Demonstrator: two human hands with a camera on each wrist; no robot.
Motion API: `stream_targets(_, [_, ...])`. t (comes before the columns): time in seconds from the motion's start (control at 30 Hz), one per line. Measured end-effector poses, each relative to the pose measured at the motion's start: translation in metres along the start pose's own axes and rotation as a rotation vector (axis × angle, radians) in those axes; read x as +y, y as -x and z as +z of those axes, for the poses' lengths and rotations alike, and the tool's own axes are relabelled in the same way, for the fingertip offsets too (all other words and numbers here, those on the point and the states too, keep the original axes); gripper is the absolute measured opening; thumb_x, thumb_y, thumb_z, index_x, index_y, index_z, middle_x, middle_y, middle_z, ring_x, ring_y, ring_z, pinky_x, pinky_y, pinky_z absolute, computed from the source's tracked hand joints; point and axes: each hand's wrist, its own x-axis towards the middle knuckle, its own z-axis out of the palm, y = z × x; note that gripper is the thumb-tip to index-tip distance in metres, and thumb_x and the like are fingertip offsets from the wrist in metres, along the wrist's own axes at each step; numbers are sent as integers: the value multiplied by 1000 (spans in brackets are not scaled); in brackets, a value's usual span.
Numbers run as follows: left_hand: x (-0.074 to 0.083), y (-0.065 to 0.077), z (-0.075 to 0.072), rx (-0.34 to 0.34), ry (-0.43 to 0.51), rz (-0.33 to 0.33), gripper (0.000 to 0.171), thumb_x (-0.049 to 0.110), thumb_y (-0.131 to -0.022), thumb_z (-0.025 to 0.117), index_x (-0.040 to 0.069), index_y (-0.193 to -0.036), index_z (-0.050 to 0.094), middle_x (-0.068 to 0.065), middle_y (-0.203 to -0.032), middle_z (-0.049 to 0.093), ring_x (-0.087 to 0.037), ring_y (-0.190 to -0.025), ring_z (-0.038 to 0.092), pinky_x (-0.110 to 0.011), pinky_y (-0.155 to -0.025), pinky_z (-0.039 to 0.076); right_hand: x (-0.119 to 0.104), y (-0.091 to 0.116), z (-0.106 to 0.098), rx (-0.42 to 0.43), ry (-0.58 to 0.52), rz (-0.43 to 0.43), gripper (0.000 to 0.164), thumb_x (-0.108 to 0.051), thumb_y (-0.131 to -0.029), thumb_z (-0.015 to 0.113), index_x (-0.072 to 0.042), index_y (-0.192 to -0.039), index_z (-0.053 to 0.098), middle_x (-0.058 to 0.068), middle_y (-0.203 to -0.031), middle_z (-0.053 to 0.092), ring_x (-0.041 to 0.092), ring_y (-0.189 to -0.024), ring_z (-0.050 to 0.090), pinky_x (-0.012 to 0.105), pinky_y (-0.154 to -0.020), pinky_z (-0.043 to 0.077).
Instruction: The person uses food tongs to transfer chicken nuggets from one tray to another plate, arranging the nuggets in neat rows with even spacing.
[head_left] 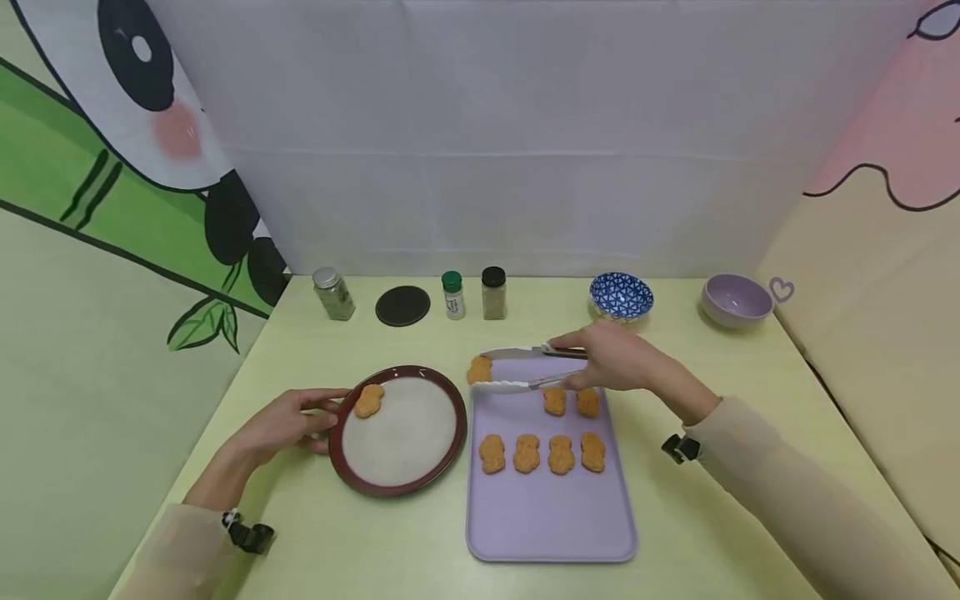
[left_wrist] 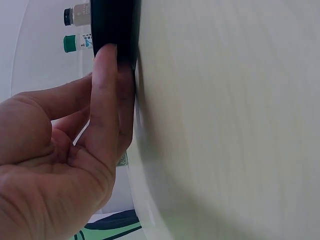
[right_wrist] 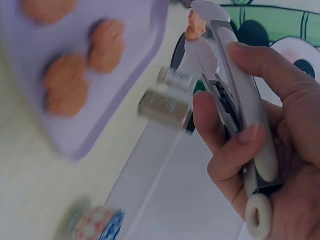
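My right hand (head_left: 618, 357) grips metal tongs (right_wrist: 245, 95) with pale tips, above the far end of a lilac tray (head_left: 551, 521). Between the tips, over the tray's far left corner, is a golden-brown nugget (head_left: 479, 370). Several more nuggets (head_left: 527, 454) lie on the tray in two rows. At the left, my left hand (head_left: 288, 425) holds the rim of a round plate (head_left: 400, 467), cream with a dark red-brown border; its fingertips (left_wrist: 106, 60) are on the plate's dark edge. One nugget (head_left: 369, 402) lies on the plate's upper left.
Along the back stand a silver-capped jar (head_left: 334, 295), a green-capped shaker (head_left: 453, 296) and a black-capped jar (head_left: 493, 293), with a dark round coaster (head_left: 402, 306) among them. A blue patterned bowl (head_left: 621, 297) and a purple bowl (head_left: 737, 301) sit at the back right.
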Motion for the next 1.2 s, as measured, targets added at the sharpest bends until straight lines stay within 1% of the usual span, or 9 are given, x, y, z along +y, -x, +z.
stream_targets(0.07, [1, 0, 0, -1, -4, -3, 48, 1, -92, 55, 14, -138, 50, -19, -118, 53, -28, -88, 62, -42, -69, 56, -14, -17, 6, -1, 10, -31, 58, -35, -75, 78, -14, -126, 62, -9, -78, 62, 8, -55, 39, 26, -51, 35])
stream_targets(0.27, [5, 0, 2, -1, -7, -19, 49, 1, -91, 55, 14, -138, 50, -19, -119, 53, -28, -87, 62, -42, -69, 56, -52, -63, 33, -49, 44, -101, 58, -37, -77, 76, -16, -128, 61, -5, -102, 68, 10, -63, 46, 26, -59, 42])
stream_targets(0.33, [5, -1, 3, -6, -12, -10, 49, 1, -91, 55, 12, -138, 49, -21, -119, 52, -28, -86, 62, -42, -69, 56, -61, -74, 41, -63, 68, -103, 58, -39, -76, 76, -17, -128, 61, -7, -100, 67, 11, -66, 48, 26, -60, 43])
stream_targets(0.5, [5, -1, 3, -12, -20, 9, 49, 1, -92, 55, 11, -139, 48, -21, -121, 53, -28, -86, 63, -42, -68, 56, -71, -91, 53, -74, 91, -104, 55, -37, -75, 76, -19, -125, 63, -6, -96, 67, 12, -69, 50, 27, -60, 44])
stream_targets(0.7, [2, 0, 1, -8, -18, 6, 49, 1, -91, 56, 12, -139, 48, -20, -120, 53, -28, -86, 63, -42, -68, 56, -72, -100, 58, -84, 48, -94, 55, -34, -73, 76, -19, -124, 64, -3, -100, 69, 12, -65, 49, 26, -56, 42])
stream_targets(0.87, [2, -1, 0, -2, -32, -9, 50, 0, -91, 55, 13, -139, 48, -20, -121, 53, -27, -87, 62, -42, -68, 57, -70, -100, 61, -100, 13, -80, 58, -34, -73, 77, -18, -127, 62, -2, -92, 68, 11, -63, 46, 26, -53, 39])
stream_targets(0.97, [1, -2, -1, -1, -35, -13, 50, 0, -91, 55, 14, -139, 48, -20, -121, 52, -27, -88, 62, -41, -68, 57, -66, -93, 57, -86, 12, -77, 61, -37, -74, 77, -19, -129, 60, -4, -93, 66, 12, -68, 48, 27, -58, 41])
stream_targets(1.1, [1, -3, -1, -7, -29, -10, 50, 0, -91, 55, 14, -139, 49, -19, -121, 53, -27, -88, 62, -42, -68, 56, -48, -66, 38, -46, 27, -66, 65, -40, -74, 77, -18, -132, 58, -8, -103, 66, 10, -73, 51, 25, -66, 45])
stream_targets(1.2, [1, -5, -1, -16, -22, -8, 49, 1, -91, 55, 14, -138, 49, -19, -121, 53, -27, -88, 62, -42, -69, 56, -28, -35, 15, -33, 31, -41, 66, -38, -73, 78, -15, -131, 58, -6, -100, 67, 10, -69, 51, 25, -62, 46])
